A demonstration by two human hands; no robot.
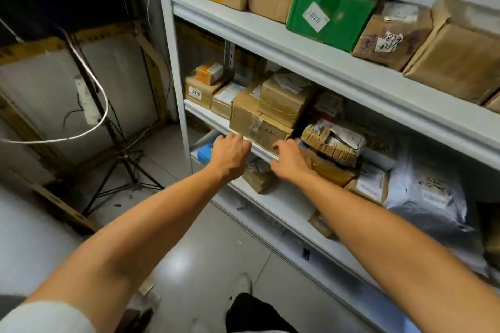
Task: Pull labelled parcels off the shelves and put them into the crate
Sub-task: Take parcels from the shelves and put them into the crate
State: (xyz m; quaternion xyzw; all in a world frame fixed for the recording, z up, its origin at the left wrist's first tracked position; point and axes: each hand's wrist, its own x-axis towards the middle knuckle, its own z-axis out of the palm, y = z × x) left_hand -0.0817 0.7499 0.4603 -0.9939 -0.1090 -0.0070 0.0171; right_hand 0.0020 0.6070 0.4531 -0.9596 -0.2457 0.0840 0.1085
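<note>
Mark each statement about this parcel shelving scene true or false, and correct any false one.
1. A green box sits on the upper shelf. True.
2. The left hand holds a parcel in the air. False: it reaches toward the shelf edge, lifting nothing.
3. A tripod stand is left of the shelving. True.
4. The grey plastic mailer lies on the floor. False: it rests on a lower shelf.

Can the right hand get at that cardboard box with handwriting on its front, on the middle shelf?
Probably yes. The right hand is already at the shelf edge just below the box, whose front face is uncovered; nothing sits between them.
</note>
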